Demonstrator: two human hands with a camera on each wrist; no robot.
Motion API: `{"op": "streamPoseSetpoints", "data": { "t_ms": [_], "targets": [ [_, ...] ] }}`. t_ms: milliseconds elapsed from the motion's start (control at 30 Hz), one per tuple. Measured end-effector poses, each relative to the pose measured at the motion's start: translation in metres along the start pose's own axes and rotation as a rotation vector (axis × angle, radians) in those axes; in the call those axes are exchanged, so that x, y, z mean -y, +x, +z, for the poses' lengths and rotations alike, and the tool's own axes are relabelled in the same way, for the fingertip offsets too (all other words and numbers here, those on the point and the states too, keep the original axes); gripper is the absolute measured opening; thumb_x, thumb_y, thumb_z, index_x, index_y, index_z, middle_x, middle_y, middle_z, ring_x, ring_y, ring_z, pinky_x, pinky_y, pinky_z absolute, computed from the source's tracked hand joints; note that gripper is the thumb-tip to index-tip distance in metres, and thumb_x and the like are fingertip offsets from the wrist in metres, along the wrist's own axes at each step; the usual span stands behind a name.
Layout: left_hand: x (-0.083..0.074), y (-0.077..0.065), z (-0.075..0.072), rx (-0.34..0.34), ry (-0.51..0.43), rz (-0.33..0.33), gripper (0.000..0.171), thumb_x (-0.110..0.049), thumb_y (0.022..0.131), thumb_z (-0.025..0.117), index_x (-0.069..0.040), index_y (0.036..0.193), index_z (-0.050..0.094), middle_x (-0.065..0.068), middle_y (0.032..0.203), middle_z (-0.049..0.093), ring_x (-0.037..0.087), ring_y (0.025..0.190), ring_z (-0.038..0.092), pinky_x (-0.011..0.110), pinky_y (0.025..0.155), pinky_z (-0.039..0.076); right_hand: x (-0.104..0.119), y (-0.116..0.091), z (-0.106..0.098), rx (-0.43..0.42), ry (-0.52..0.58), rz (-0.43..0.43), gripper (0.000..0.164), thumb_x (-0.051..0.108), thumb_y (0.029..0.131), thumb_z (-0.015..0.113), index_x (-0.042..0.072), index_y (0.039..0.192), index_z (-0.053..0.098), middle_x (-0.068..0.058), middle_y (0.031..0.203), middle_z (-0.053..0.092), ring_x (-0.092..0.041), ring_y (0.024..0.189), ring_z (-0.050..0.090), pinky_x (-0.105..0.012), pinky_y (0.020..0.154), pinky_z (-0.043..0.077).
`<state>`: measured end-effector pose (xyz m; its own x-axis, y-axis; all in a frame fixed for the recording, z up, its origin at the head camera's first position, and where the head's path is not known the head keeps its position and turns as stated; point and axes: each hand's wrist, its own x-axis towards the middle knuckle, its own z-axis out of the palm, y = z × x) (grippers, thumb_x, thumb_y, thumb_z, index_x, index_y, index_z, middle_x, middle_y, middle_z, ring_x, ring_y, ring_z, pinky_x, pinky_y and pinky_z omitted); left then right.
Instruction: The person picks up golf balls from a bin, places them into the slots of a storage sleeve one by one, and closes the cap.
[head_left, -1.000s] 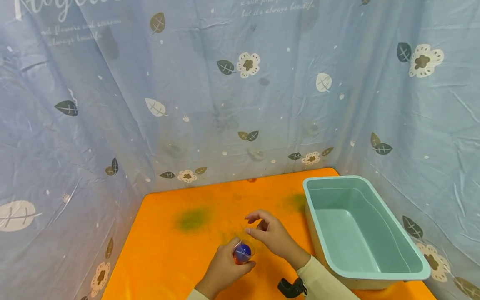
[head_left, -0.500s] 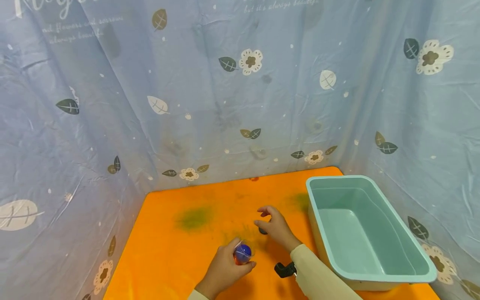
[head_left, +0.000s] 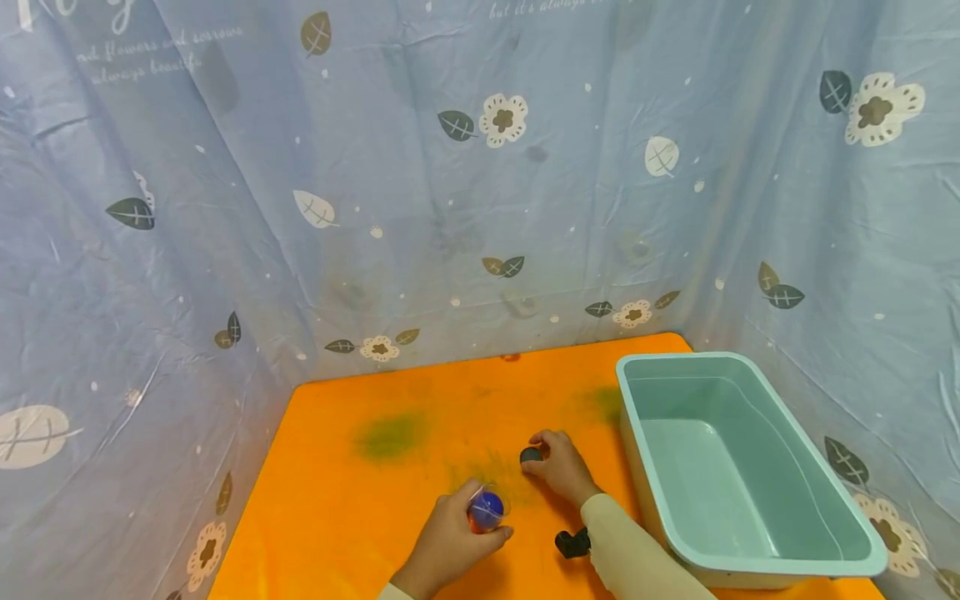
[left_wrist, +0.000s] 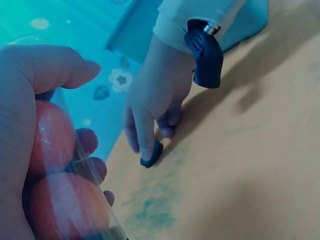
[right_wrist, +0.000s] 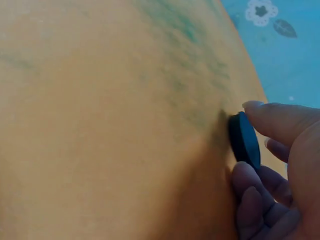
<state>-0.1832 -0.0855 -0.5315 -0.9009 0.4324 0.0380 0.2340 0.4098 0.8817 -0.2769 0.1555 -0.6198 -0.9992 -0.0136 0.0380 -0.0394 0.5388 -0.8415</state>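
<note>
My left hand (head_left: 450, 533) grips a clear plastic tube (left_wrist: 75, 155), its fingers and thumb wrapped around the wall. A blue ball (head_left: 486, 509) shows near the tube's mouth in the head view. Below it, the left wrist view shows two orange-red balls (left_wrist: 70, 205) through the wall; the tube's lower end is out of frame. To the right and farther off, my right hand (head_left: 561, 468) pinches a small dark round lid (right_wrist: 244, 140) between thumb and fingers. The lid stands nearly on edge just above or on the table; whether it touches I cannot tell.
An orange table (head_left: 322, 467) with green smudges lies beneath both hands. On its right side stands a deep pale-green basin (head_left: 705, 475), close to my right forearm. Blue patterned curtains (head_left: 450, 192) close off the back and sides.
My right hand has moved away from the tube to the right, then lowered toward the table, and the dark lid now shows in its fingers. My left hand and the tube have hardly moved.
</note>
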Motion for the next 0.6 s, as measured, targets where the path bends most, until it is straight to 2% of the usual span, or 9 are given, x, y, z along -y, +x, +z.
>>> {"op": "streamPoseSetpoints", "data": {
  "t_ms": [300,600],
  "targets": [
    [0.002,0.002,0.003,-0.005,0.023,0.006,0.035,-0.039,0.092,0.089,-0.022,0.113,0.067,-0.012,0.086,0.073,0.01,0.073,0.071,0.029,0.063,0.058,0.001,0.0,0.005,-0.029,-0.157,0.0,0.036,0.015,0.09,0.091,0.007,0.121,0.074,-0.008,0.112,0.058,-0.031,0.097,0.068,-0.057,0.094,0.056],
    [0.005,0.001,0.005,0.008,-0.021,-0.002,0.039,-0.036,0.092,0.089,-0.016,0.119,0.069,-0.008,0.094,0.076,0.011,0.08,0.073,0.029,0.067,0.059,0.01,-0.001,0.005,0.036,-0.214,0.033,0.037,0.014,0.089,0.088,0.006,0.116,0.065,-0.009,0.107,0.052,-0.026,0.084,0.061,-0.051,0.081,0.057]
  ]
}}
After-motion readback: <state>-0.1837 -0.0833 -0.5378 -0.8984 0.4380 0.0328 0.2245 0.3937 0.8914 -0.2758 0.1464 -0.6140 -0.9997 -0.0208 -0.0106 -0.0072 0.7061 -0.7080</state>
